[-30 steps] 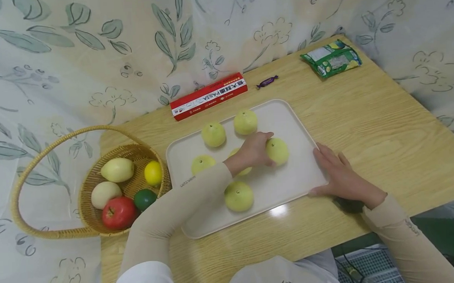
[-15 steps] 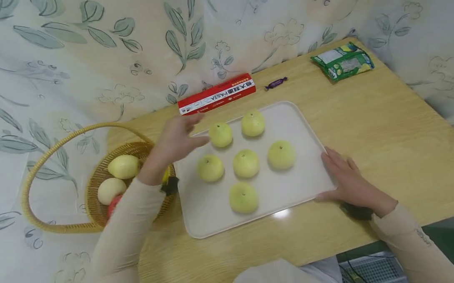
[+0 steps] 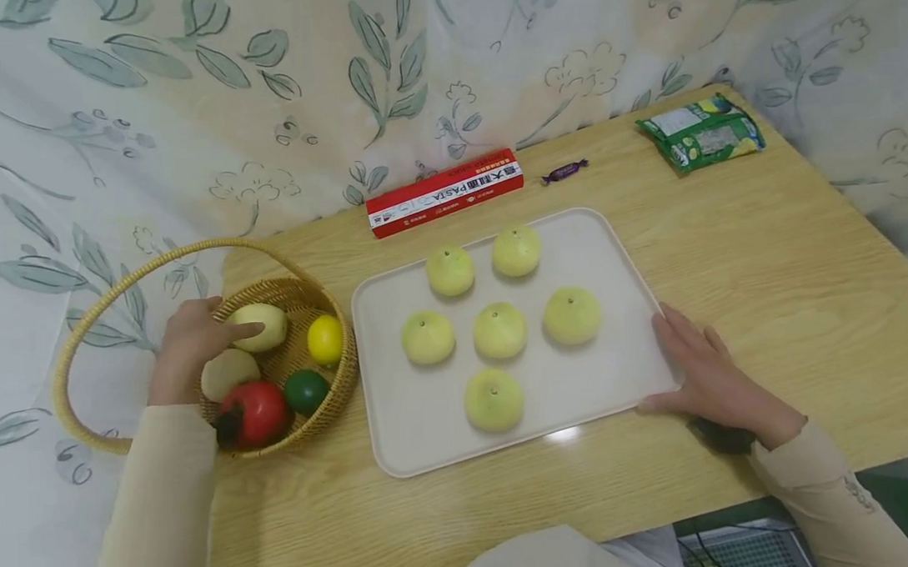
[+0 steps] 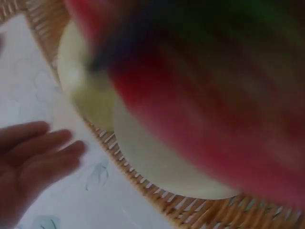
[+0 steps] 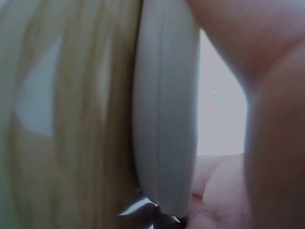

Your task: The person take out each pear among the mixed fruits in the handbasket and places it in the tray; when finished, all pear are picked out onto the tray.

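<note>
My left hand (image 3: 193,347) reaches over the far left side of the wicker basket (image 3: 345,379). Its thumb lies above a pale yellow oval fruit (image 3: 264,328); in the left wrist view the straight fingers (image 4: 43,152) are outside the rim, apart from the fruit. Beside it sit a pale round fruit (image 3: 229,375), a red round fruit (image 3: 257,415), a yellow lemon (image 3: 325,340) and a dark green fruit (image 3: 306,393). My right hand (image 3: 716,383) holds the near right corner of the white tray (image 3: 615,370), thumb on the front edge, fingers on the right. Several round yellow-green fruits (image 3: 499,330) sit on the tray.
Behind the tray lies a red pasta box (image 3: 445,192), with a purple wrapped candy (image 3: 565,171) to its right. A green snack bag (image 3: 702,133) is at the far right corner of the wooden table (image 3: 784,289). The basket's tall handle (image 3: 134,282) leans left, against the patterned cloth.
My left hand has let go of a yellow-green fruit on the tray's right side and moved left, over the basket. The right hand keeps its place on the tray; the view has shifted slightly.
</note>
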Available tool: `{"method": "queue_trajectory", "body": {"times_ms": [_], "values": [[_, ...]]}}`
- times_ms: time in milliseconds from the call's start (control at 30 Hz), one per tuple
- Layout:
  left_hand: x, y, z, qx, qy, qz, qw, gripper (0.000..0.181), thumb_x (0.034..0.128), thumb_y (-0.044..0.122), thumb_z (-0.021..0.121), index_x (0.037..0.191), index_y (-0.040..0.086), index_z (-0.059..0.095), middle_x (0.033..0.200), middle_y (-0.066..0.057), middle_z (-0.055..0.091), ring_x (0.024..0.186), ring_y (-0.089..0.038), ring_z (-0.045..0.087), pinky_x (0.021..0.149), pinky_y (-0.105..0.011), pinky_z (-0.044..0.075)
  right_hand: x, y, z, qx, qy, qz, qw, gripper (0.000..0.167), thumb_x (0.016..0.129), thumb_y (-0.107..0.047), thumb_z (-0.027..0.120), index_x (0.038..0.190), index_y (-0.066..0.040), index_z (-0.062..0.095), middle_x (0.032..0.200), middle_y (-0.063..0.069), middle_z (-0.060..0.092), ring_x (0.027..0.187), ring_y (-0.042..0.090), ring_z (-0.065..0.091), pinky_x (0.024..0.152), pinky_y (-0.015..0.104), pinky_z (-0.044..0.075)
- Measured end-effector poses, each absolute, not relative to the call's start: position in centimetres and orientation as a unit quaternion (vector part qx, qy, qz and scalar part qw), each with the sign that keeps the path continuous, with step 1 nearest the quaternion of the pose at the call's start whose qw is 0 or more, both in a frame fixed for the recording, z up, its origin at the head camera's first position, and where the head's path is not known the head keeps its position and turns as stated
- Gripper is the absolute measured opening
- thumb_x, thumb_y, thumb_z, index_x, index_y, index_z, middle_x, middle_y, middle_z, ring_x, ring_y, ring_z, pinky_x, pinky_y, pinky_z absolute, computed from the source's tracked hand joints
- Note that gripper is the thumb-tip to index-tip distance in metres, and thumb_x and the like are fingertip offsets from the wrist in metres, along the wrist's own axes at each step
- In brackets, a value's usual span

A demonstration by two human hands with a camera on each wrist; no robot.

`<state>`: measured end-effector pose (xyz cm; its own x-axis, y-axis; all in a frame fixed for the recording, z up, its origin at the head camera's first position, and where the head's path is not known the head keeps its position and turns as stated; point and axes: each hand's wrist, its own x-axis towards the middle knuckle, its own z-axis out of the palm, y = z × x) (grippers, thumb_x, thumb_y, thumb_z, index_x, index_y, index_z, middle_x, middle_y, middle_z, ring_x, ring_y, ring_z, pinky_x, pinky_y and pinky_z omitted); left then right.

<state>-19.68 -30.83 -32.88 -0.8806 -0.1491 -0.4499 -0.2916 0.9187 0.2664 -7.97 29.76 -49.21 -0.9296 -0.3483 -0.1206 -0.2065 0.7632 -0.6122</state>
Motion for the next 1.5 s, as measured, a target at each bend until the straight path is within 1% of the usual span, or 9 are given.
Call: {"method": "queue_trajectory", "body": {"times_ms": [233,367,500,700,833,1033,1233,1367,1500], "values": [[-20.9,-30.8,-34.1,-0.109,0.967,0.116,0.199,0.07,0.0809,0.046,0.071,0.111,-0.015,0.053,0.108,-0.035,0.052,0.099,-0.052,0.049,0.087,-0.059,0.043,-7.8,29.3,-49.1,-0.148,0.928,-0.321,0.119,0.122,0.07,-0.05,0.081,0.152,0.005,0.007,0.159,0.026,0.001,0.148,0.039,-0.002,0.113,0.062,-0.011],[-20.1,-31.7,-34.0,-0.137,0.963,0.107,0.205,0.083,0.0864,0.062,0.055,0.106,-0.019,0.052,0.101,-0.033,0.053,0.09,-0.045,0.052,0.077,-0.054,0.046,-7.7,29.1,-49.2,-0.142,0.928,-0.319,0.128,0.124,0.07,-0.052,0.08,0.152,0.003,0.005,0.16,0.024,-0.001,0.148,0.037,-0.003,0.114,0.061,-0.012],[-18.9,-33.0,-34.3,-0.146,0.958,0.089,0.231,0.093,0.09,0.066,0.044,0.113,-0.024,0.049,0.109,-0.042,0.052,0.093,-0.05,0.054,0.078,-0.055,0.047,-8.0,28.8,-49.4,-0.146,0.926,-0.32,0.138,0.125,0.07,-0.054,0.079,0.152,0.002,0.005,0.16,0.023,-0.002,0.148,0.037,-0.004,0.114,0.061,-0.012],[-19.2,-33.3,-35.5,-0.102,0.966,0.079,0.224,0.09,0.0882,0.065,0.049,0.114,-0.021,0.053,0.107,-0.041,0.056,0.09,-0.048,0.056,0.079,-0.057,0.046,-8.3,28.8,-49.6,-0.141,0.929,-0.31,0.144,0.127,0.069,-0.057,0.079,0.152,0.002,0.004,0.16,0.024,-0.002,0.148,0.038,-0.003,0.114,0.061,-0.011],[-19.7,-32.7,-36.1,-0.09,0.965,0.122,0.213,0.085,0.0888,0.057,0.056,0.136,-0.013,0.043,0.119,-0.041,0.051,0.104,-0.052,0.05,0.092,-0.061,0.04,-8.4,29.1,-49.5,-0.14,0.93,-0.31,0.138,0.128,0.068,-0.057,0.079,0.152,0.002,0.004,0.159,0.025,-0.001,0.147,0.04,-0.001,0.113,0.062,-0.011],[-20.1,-31.0,-37.0,-0.063,0.968,0.203,0.132,0.072,0.0859,0.026,0.07,0.142,-0.006,0.039,0.128,-0.04,0.037,0.109,-0.046,0.04,0.096,-0.058,0.035,-8.3,29.4,-49.2,-0.141,0.931,-0.306,0.139,0.129,0.067,-0.056,0.08,0.152,0.002,0.003,0.159,0.025,-0.001,0.147,0.041,0.0,0.113,0.063,-0.011],[-20.6,-29.0,-37.4,-0.104,0.966,0.224,0.07,0.092,0.0832,0.027,0.074,0.151,0.003,0.016,0.139,-0.038,0.021,0.113,-0.049,0.038,0.1,-0.06,0.035,-8.4,29.5,-48.9,-0.14,0.932,-0.301,0.143,0.127,0.068,-0.056,0.079,0.153,0.002,0.003,0.159,0.025,-0.002,0.147,0.042,0.0,0.113,0.062,-0.011],[-21.0,-27.9,-37.9,-0.137,0.961,0.218,0.099,0.114,0.0785,0.042,0.076,0.15,-0.001,-0.002,0.14,-0.04,0.017,0.114,-0.051,0.039,0.103,-0.061,0.035,-8.4,29.6,-48.7,-0.134,0.935,-0.294,0.148,0.128,0.068,-0.056,0.08,0.153,0.002,0.003,0.159,0.026,-0.002,0.147,0.042,0.0,0.113,0.062,-0.011],[-20.9,-27.4,-38.4,-0.135,0.956,0.196,0.172,0.12,0.0766,0.056,0.072,0.144,-0.016,0.003,0.136,-0.046,0.028,0.122,-0.056,0.037,0.105,-0.061,0.035,-8.2,29.7,-48.6,-0.13,0.936,-0.292,0.149,0.128,0.068,-0.056,0.08,0.152,0.002,0.003,0.159,0.026,-0.002,0.147,0.042,0.0,0.114,0.062,-0.011]]}}
